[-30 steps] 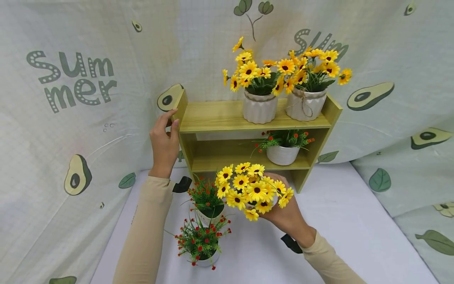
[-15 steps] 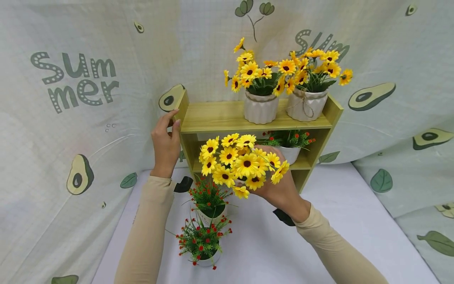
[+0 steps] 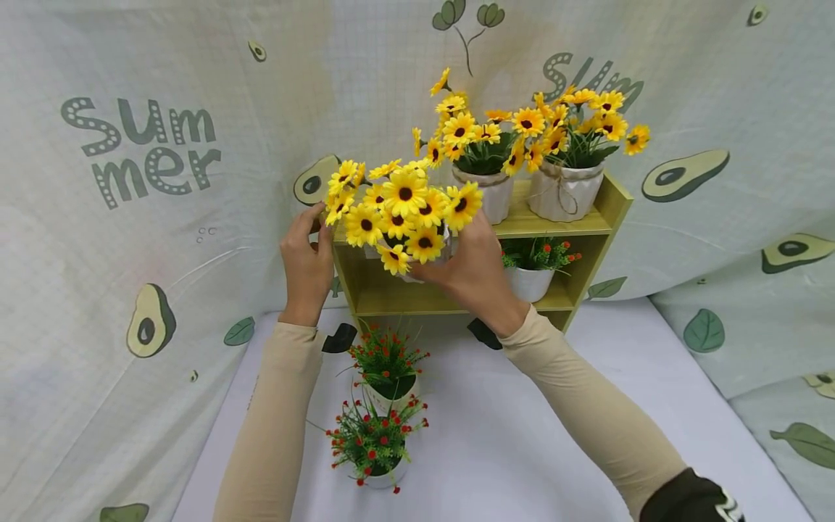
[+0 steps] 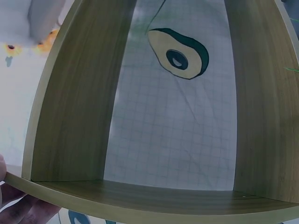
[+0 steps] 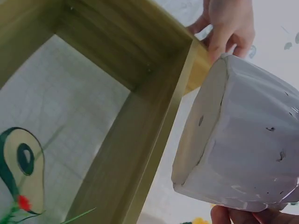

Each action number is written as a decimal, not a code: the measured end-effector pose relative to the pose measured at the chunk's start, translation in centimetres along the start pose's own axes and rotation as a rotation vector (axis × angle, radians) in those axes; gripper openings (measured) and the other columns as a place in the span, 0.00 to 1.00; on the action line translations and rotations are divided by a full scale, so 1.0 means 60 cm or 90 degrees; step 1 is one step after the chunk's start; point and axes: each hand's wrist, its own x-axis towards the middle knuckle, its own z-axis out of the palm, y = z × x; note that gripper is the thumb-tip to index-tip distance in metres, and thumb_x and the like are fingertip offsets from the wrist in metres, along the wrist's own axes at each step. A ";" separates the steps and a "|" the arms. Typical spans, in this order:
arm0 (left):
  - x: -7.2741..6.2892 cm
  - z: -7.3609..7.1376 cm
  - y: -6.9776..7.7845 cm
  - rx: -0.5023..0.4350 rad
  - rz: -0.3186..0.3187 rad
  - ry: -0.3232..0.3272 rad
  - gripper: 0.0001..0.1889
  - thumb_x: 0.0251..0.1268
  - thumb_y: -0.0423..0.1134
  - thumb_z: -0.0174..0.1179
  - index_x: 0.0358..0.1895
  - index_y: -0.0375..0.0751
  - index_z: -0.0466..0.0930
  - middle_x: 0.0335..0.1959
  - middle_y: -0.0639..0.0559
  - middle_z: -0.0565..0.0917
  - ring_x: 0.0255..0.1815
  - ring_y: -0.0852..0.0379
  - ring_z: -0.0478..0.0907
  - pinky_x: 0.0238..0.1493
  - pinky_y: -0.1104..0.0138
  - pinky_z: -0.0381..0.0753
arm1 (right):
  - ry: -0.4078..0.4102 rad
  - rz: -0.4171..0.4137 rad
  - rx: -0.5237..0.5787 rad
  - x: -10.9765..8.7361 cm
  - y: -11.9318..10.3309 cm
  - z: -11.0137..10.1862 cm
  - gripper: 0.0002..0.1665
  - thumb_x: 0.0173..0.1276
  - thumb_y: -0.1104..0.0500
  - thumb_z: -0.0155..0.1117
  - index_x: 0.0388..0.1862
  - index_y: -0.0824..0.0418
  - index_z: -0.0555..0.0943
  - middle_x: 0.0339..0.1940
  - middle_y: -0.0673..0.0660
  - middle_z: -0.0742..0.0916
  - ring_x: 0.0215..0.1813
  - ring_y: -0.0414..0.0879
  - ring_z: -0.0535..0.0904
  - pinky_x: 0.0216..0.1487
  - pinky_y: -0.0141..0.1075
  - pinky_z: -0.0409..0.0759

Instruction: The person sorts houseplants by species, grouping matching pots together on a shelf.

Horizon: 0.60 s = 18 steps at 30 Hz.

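My right hand [image 3: 479,272] holds a white ceramic pot [image 5: 247,135] of yellow artificial sunflowers [image 3: 403,203]. It is in front of the upper left of a wooden shelf [image 3: 404,299]. In the right wrist view the pot's underside faces the shelf, apart from the board edge. My left hand [image 3: 306,268] grips the shelf's left side panel near the top, thumb on one face and fingers on the other, as the left wrist view shows. Two more sunflower pots, a middle one [image 3: 485,192] and a right one [image 3: 567,192], stand on the top board.
A white pot [image 3: 530,284] with red-flowered greenery sits at the right of the middle board. Two similar plants, a rear one [image 3: 388,362] and a front one [image 3: 372,446], stand on the white table [image 3: 496,435]. A printed cloth [image 3: 163,275] hangs behind.
My right hand has lifted the sunflower pot from low in front of the shelf, up and leftward to the level of the top board. The left hand stays on the side panel.
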 end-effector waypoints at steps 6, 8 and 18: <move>0.002 0.000 -0.001 -0.008 0.015 0.001 0.19 0.82 0.41 0.57 0.65 0.31 0.82 0.47 0.33 0.85 0.51 0.39 0.85 0.37 0.80 0.72 | 0.010 0.018 -0.056 0.045 0.001 0.023 0.53 0.51 0.47 0.90 0.73 0.62 0.76 0.68 0.59 0.83 0.71 0.56 0.75 0.76 0.48 0.65; 0.002 0.000 -0.002 -0.011 0.020 0.001 0.21 0.82 0.43 0.57 0.65 0.32 0.82 0.47 0.33 0.85 0.50 0.39 0.85 0.37 0.81 0.71 | 0.007 0.044 -0.070 0.056 0.000 0.030 0.54 0.51 0.44 0.90 0.72 0.62 0.77 0.67 0.59 0.84 0.70 0.56 0.76 0.76 0.48 0.65; 0.001 -0.001 0.000 -0.013 0.020 0.009 0.17 0.82 0.37 0.58 0.64 0.30 0.82 0.42 0.33 0.83 0.48 0.40 0.84 0.36 0.80 0.71 | -0.045 0.151 -0.116 0.098 0.005 0.060 0.51 0.58 0.34 0.82 0.72 0.61 0.77 0.64 0.57 0.86 0.65 0.55 0.80 0.73 0.53 0.67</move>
